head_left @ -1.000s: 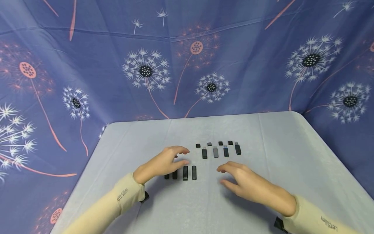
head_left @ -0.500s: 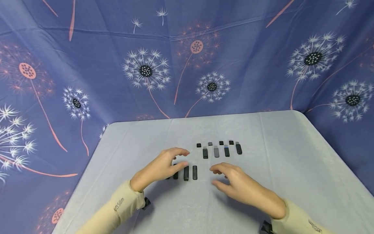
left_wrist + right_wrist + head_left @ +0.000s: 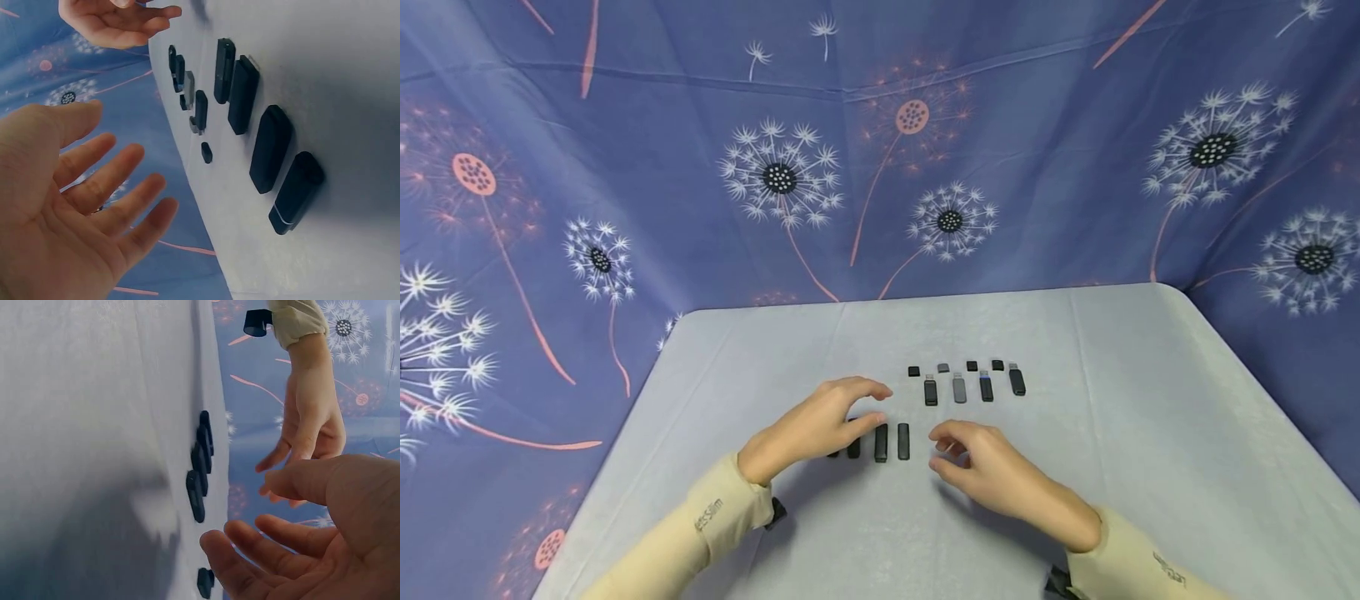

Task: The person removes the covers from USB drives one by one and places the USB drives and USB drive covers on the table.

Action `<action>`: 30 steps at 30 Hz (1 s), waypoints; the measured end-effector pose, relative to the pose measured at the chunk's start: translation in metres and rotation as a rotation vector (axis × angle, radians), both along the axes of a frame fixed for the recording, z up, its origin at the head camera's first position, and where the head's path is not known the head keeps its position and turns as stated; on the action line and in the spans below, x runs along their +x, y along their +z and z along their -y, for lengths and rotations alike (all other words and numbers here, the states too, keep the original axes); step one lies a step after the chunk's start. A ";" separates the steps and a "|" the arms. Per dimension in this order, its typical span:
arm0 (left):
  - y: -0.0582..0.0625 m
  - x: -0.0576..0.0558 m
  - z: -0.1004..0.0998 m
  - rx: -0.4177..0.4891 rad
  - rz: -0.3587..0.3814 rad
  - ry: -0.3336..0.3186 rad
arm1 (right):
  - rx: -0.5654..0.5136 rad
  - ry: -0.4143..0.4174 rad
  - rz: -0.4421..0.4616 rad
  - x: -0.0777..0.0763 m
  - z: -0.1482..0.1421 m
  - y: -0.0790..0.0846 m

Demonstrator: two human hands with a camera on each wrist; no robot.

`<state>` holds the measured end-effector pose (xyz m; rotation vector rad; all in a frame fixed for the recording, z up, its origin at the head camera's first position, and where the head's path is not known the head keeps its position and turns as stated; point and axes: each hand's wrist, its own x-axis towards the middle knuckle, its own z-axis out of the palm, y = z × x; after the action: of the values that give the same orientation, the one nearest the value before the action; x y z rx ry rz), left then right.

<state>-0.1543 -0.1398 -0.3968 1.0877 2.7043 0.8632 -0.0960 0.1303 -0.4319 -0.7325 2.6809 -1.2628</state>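
Observation:
My left hand (image 3: 823, 421) hovers over the left part of the near row of black USB sticks, fingers loosely bent and holding nothing. In the head view it partly hides the leftmost ones; the left wrist view shows a silver-banded USB stick (image 3: 297, 192) at the row's end. At the right end lies a slim black USB stick (image 3: 903, 442). Just right of it hangs my right hand (image 3: 992, 467), fingers curved, palm empty. Farther back, several uncapped USB sticks lie with bare plugs, among them a grey USB stick (image 3: 959, 389) and a blue-plugged USB stick (image 3: 986, 387).
Behind the uncapped sticks lie their small loose caps, including a black cap (image 3: 913, 372) and a grey cap (image 3: 943, 367). A pale cloth covers the table (image 3: 820, 533). Blue dandelion-print fabric (image 3: 685, 167) hangs along the back and sides.
My right hand has moved left toward the near row, its fingers curving a little more. The left hand stays almost in place. None of the sticks has been moved.

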 end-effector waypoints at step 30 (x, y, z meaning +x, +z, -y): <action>-0.038 -0.017 -0.032 -0.227 -0.095 -0.058 | 0.119 -0.110 0.162 -0.024 0.041 -0.008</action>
<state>-0.1711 -0.1082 -0.4347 1.1761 2.7463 0.4928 -0.1205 0.0890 -0.4399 -0.4537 2.6672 -1.1201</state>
